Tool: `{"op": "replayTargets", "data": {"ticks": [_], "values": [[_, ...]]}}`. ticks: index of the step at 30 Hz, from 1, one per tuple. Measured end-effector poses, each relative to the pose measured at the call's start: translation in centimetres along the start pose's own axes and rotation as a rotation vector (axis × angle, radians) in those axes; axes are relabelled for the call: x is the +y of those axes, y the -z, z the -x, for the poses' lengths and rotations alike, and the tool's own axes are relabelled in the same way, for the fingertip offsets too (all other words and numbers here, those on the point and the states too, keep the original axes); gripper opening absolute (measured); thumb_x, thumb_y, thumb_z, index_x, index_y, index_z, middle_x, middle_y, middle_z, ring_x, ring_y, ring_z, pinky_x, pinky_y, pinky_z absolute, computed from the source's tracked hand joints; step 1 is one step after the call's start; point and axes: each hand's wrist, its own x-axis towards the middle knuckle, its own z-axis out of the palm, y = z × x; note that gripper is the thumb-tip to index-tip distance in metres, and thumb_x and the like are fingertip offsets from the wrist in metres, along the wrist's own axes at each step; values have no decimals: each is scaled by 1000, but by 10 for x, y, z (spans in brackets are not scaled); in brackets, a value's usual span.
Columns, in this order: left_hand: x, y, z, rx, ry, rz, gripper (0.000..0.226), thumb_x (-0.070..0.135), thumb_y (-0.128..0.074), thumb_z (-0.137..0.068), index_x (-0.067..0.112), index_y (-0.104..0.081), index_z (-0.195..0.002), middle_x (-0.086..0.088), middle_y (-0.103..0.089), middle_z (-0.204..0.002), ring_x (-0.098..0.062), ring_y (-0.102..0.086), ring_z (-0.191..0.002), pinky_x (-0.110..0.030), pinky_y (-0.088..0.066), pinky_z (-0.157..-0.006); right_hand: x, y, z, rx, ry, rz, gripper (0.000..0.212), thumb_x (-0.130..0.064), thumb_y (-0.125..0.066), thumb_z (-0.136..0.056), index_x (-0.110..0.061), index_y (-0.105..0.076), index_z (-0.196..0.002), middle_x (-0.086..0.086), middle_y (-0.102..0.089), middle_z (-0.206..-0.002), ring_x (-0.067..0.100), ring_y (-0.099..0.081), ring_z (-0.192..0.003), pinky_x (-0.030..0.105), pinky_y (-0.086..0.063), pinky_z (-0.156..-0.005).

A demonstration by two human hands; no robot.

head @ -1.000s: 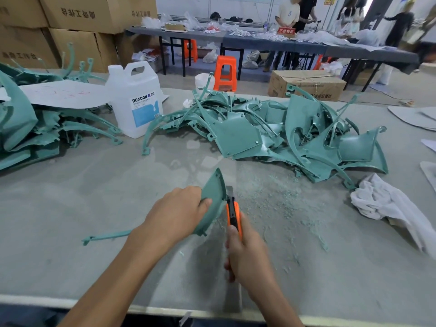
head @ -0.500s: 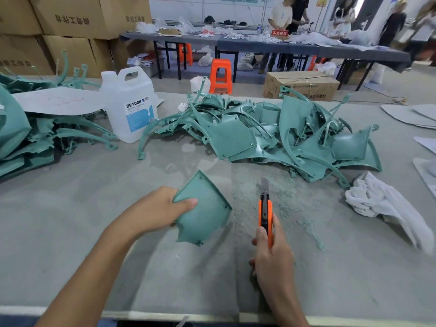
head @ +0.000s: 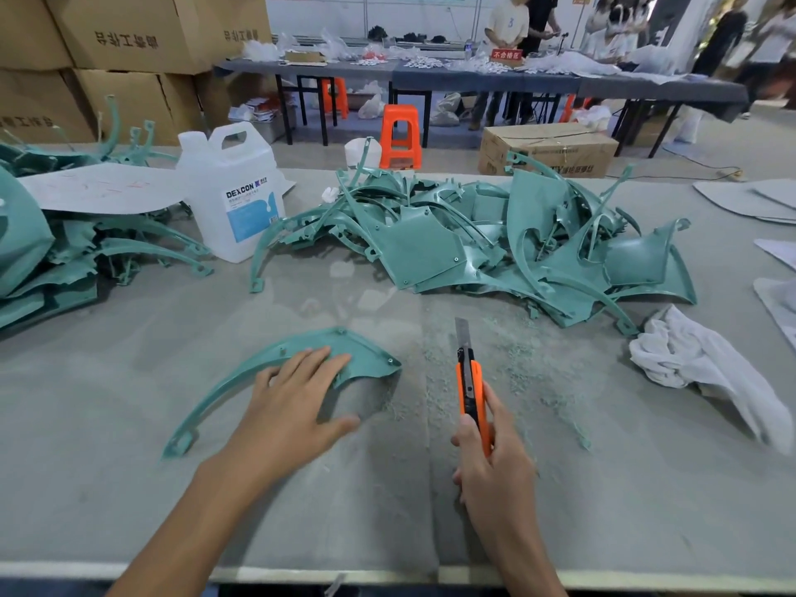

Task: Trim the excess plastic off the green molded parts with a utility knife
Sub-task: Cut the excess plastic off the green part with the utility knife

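A curved green molded part [head: 366, 353] lies flat on the grey table, its long thin arm sweeping down to the left. My left hand [head: 293, 407] rests on it with fingers spread flat. To the right, my right hand [head: 495, 463] grips an orange utility knife [head: 471, 385], blade extended and pointing away from me, clear of the part. A large heap of green molded parts [head: 495, 243] sits behind. A second heap of green parts [head: 51, 256] lies at the far left.
Green plastic shavings [head: 530, 372] litter the table by the knife. A white DEXCON jug [head: 234, 196] stands back left beside a white sheet [head: 99, 187]. A white rag [head: 706, 368] lies at the right. Cardboard boxes [head: 129, 32], an orange stool [head: 400, 135] and people stand beyond.
My left hand has turned the green part from upright to flat on the table and now presses on it. The knife has drawn away from the part, to the right.
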Motion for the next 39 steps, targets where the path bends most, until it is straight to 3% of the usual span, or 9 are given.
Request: {"op": "replayTargets", "data": {"ticks": [3, 7, 9, 13, 21, 28, 33, 36, 39], "values": [[0, -4, -8, 156, 39, 80, 49, 53, -42, -100, 37, -43, -146, 11, -32, -158, -10, -19, -148, -36, -21, -112, 1, 1, 1, -1, 4, -35, 42, -67, -47, -85, -65, -44, -127, -9, -69, -79, 15, -60, -46, 35, -52, -40], [4, -6, -13, 252, -30, 253, 47, 52, -37, -102, 25, -63, -130, 6, -55, -139, -19, -41, -138, -36, -32, -112, -1, 1, 1, 34, 66, 79, 23, -67, -50, -85, -57, -60, -102, -9, -65, -70, 9, -56, -50, 26, -50, -49], [6, -9, -15, 222, -62, 282, 50, 58, -36, -98, 27, -62, -127, 9, -53, -139, -16, -36, -141, -30, -26, -115, -5, 0, 3, 63, 69, 134, 17, -64, -54, -84, -54, -62, -95, -14, -61, -69, 5, -56, -59, 14, -41, -52], [4, -29, -11, 179, -66, 281, 40, 50, -47, -98, 29, -59, -129, 6, -43, -151, -11, -19, -150, -26, -19, -116, -8, 1, 7, 92, 26, 323, 16, -57, -62, -83, -46, -64, -94, -17, -59, -76, -3, -56, -71, 11, -36, -59], [5, -40, -7, 283, -80, 241, 50, 52, -31, -100, 22, -62, -126, -1, -51, -146, -18, -27, -149, -34, -30, -115, -3, 17, -10, -97, 121, 513, 13, -45, -70, -84, -34, -71, -91, -9, -54, -77, 10, -55, -66, 25, -43, -59], [6, -40, -7, 280, -76, 237, 55, 53, -26, -101, 20, -62, -127, -2, -50, -147, -19, -26, -149, -31, -24, -117, 4, 16, -21, -98, 94, 559, 20, -42, -67, -88, -24, -69, -79, -7, -50, -69, 9, -48, -58, 19, -29, -52], [5, -42, -8, 300, -68, 237, 52, 53, -27, -101, 23, -61, -126, 1, -49, -147, -16, -26, -149, -32, -28, -115, 5, 19, -19, -67, 137, 500, 14, -40, -68, -87, -27, -72, -84, -9, -51, -71, 8, -51, -61, 13, -34, -54], [4, -42, -8, 309, -67, 234, 49, 54, -27, -102, 26, -60, -125, 4, -48, -148, -13, -24, -149, -31, -30, -113, 7, 18, -17, -89, 151, 481, 26, -50, -60, -84, -27, -72, -82, -7, -52, -71, 10, -53, -61, 24, -42, -55], [3, -45, -7, 314, -80, 252, 45, 52, -31, -103, 26, -60, -125, 4, -47, -148, -11, -22, -150, -29, -28, -114, 11, 16, -22, -58, 131, 532, 21, -43, -67, -86, -23, -69, -77, -7, -51, -70, 8, -50, -59, 16, -32, -53]]}}
